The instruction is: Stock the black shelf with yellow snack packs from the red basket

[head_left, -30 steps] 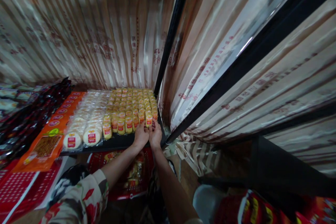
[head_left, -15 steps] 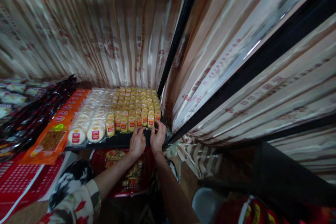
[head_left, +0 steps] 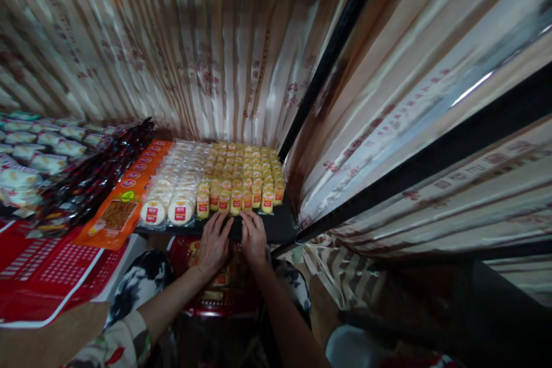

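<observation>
Dark shelf (head_left: pixel 281 229) — close-set yellow packs (head_left: pixel 246 175)

- the person's left hand (head_left: pixel 214 244) and right hand (head_left: pixel 254 238) are at the front row of yellow packets (head_left: pixel 236 200)
- round white packets (head_left: pixel 180 213), left of both hands
- red container (head_left: pixel 219 309) below

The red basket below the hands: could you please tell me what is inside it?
Small gold-wrapped packets show inside the red basket. The left hand hides part of it, and anything beneath the top packets cannot be seen.

The scene contains two hands (head_left: pixel 214 242) at 7 o'clock, dozens of yellow packs (head_left: pixel 236 200) at 8, two white-pack columns (head_left: pixel 181 211) at 9.
</observation>
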### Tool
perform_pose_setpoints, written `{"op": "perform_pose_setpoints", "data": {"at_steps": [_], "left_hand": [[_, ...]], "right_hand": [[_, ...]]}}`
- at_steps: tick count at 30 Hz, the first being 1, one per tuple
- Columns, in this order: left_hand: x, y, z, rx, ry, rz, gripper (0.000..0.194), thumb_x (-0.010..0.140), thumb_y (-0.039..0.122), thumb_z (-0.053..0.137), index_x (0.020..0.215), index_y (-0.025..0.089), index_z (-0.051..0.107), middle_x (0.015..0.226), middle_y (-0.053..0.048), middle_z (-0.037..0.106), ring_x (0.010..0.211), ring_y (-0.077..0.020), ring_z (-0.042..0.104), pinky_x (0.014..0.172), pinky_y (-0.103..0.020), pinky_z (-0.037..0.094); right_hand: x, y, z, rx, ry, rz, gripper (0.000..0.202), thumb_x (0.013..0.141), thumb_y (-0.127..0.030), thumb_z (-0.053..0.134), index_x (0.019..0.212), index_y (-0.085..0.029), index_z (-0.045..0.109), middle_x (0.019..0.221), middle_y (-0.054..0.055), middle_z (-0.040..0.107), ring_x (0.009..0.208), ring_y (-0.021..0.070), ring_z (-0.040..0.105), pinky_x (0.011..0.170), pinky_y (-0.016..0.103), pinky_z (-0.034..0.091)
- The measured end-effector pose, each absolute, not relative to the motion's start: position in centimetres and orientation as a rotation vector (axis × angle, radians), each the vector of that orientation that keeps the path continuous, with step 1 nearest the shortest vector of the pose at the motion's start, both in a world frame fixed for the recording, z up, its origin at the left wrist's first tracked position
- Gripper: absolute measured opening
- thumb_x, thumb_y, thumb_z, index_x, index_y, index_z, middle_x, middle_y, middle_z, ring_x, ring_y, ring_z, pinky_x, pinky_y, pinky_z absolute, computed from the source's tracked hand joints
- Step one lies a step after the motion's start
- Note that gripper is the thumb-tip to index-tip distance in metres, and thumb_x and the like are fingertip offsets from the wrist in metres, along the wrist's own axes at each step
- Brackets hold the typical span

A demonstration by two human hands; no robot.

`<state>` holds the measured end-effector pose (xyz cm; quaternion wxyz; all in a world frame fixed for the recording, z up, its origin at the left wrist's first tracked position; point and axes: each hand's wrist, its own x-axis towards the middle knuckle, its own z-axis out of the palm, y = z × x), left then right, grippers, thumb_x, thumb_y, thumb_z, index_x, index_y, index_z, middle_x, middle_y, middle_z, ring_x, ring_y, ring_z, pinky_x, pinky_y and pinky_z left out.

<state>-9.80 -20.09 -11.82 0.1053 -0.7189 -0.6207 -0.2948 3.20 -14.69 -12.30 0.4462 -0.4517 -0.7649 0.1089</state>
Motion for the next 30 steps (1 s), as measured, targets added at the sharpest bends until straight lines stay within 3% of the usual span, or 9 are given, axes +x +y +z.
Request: {"op": "perform_pose_setpoints", "data": {"at_steps": [4, 9, 20, 30], "left_hand": [[-11.6, -20.7, -12.5, -2.097, -1.834, -0.838, 0.045, 0.079, 0.008, 0.044, 0.122, 0.014, 0.053, 0.130, -0.012, 0.049, 0.125, -0.0273, 0.037, 0.100, -0.043, 0.038], [-12.8, -20.3, -13.0, -2.156, -1.840, -0.844, 0.048, 0.078, 0.007, 0.042, 0.126, 0.012, 0.049, 0.129, -0.014, 0.050, 0.126, -0.0264, 0.038, 0.100, -0.044, 0.039], [-12.1, -18.3, -13.8, -2.271, -1.772, -0.900, 0.046, 0.084, 0.011, 0.037, 0.128, 0.001, 0.044, 0.131, -0.019, 0.048, 0.129, -0.0239, 0.037, 0.104, -0.041, 0.040], [-11.1, -16.8, -13.4, -2.227, -1.801, -0.965, 0.044, 0.088, 0.014, 0.032, 0.129, 0.002, 0.044, 0.129, -0.019, 0.050, 0.128, -0.0255, 0.039, 0.103, -0.045, 0.040]], "right_hand": [[1.8, -14.9, -12.1, -1.124, -1.942, 0.273, 0.038, 0.088, -0.012, 0.036, 0.115, -0.019, 0.062, 0.107, 0.011, 0.056, 0.093, 0.0166, 0.053, 0.083, 0.031, 0.049], [-0.1, -15.1, -11.5, -1.048, -2.051, 0.233, 0.039, 0.089, -0.012, 0.037, 0.119, -0.022, 0.060, 0.108, 0.009, 0.059, 0.099, 0.0174, 0.052, 0.087, 0.030, 0.048], [-0.8, -14.1, -13.5, -1.061, -2.046, 0.303, 0.043, 0.089, -0.015, 0.031, 0.126, -0.017, 0.053, 0.120, 0.011, 0.057, 0.114, 0.0183, 0.049, 0.098, 0.036, 0.043], [-0.6, -13.5, -13.6, -1.062, -2.052, 0.328, 0.048, 0.086, -0.012, 0.027, 0.128, -0.012, 0.050, 0.125, 0.011, 0.055, 0.120, 0.0171, 0.046, 0.101, 0.037, 0.039]]}}
